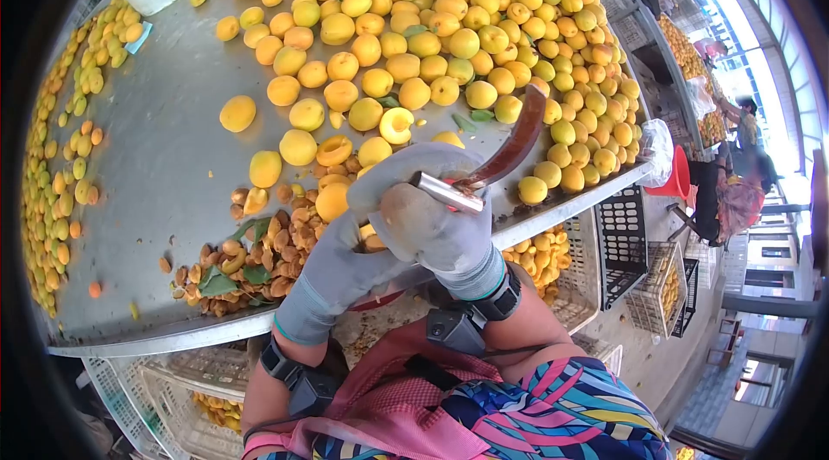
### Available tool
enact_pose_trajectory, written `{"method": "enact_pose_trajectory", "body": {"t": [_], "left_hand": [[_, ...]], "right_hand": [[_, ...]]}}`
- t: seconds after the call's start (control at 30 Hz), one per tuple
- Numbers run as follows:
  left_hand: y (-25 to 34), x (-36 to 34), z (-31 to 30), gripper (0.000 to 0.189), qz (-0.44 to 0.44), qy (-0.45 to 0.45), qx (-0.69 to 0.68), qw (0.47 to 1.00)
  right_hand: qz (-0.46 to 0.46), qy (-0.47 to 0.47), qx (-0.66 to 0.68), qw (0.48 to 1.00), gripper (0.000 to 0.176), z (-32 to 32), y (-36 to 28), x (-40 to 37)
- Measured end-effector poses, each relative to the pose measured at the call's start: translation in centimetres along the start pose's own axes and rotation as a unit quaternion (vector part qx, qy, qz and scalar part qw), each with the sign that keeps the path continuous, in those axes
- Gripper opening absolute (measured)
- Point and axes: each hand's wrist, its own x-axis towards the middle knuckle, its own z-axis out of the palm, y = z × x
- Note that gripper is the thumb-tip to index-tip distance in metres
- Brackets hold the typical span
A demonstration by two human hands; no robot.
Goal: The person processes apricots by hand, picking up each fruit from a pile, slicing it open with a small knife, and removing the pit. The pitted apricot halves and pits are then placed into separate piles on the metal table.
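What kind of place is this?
Probably a fruit-pitting workshop: yellow fruit is piled on a metal table beside a heap of pits, and plastic crates stand nearby.

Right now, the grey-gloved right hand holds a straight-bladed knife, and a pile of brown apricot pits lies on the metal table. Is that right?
Not quite: the blade is curved, not straight, as the head view shows. The grey-gloved right hand does hold the knife, and the pile of brown apricot pits does lie on the metal table.
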Motion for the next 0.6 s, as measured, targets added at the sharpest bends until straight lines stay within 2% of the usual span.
{"method": "enact_pose_trajectory", "body": {"t": [0.13,0.2,0.27,0.3,0.37,0.4,0.47,0.53,0.57,0.6], "left_hand": [[-0.3,-0.4,-0.4,0.044,-0.076,-0.036,-0.054,0.995],[0.3,-0.5,0.1,0.045,-0.071,-0.048,-0.071,0.994],[0.6,-0.3,0.2,0.045,-0.065,-0.061,-0.09,0.992],[0.5,-0.2,0.0,0.046,-0.07,-0.069,-0.081,0.992],[-0.2,0.0,0.0,0.046,-0.073,-0.078,-0.072,0.992],[-0.7,0.1,0.3,0.047,0.012,-0.059,-0.04,0.997],[-0.9,0.0,0.2,0.047,0.096,-0.04,-0.008,0.995],[0.1,-0.5,-0.7,0.048,-0.127,-0.064,-0.118,0.983],[-0.2,-0.4,-1.1,0.048,-0.127,-0.064,-0.118,0.983],[-0.6,-0.2,-1.4,0.047,-0.085,-0.103,-0.182,0.974]], "right_hand": [[-0.079,-0.048,-0.069,0.993,0.013,-0.4,0.1,-0.2],[0.059,0.006,0.144,0.988,0.02,-0.7,0.8,-0.8],[0.146,0.096,0.333,0.927,0.027,-1.1,2.1,-1.9],[0.15,0.062,0.309,0.937,0.031,-1.4,2.1,-1.5],[0.106,0.062,0.22,0.968,0.029,-0.7,1.9,-1.5],[0.084,0.064,0.175,0.979,0.028,-0.3,1.7,-1.5],[0.079,0.058,0.152,0.983,0.022,-0.3,1.0,-1.2],[0.074,0.052,0.13,0.987,0.018,-0.6,0.5,-1.0],[0.071,0.05,0.119,0.989,0.017,-0.8,0.3,-1.0],[0.069,0.051,0.112,0.99,0.016,-1.0,0.2,-1.0]]}}
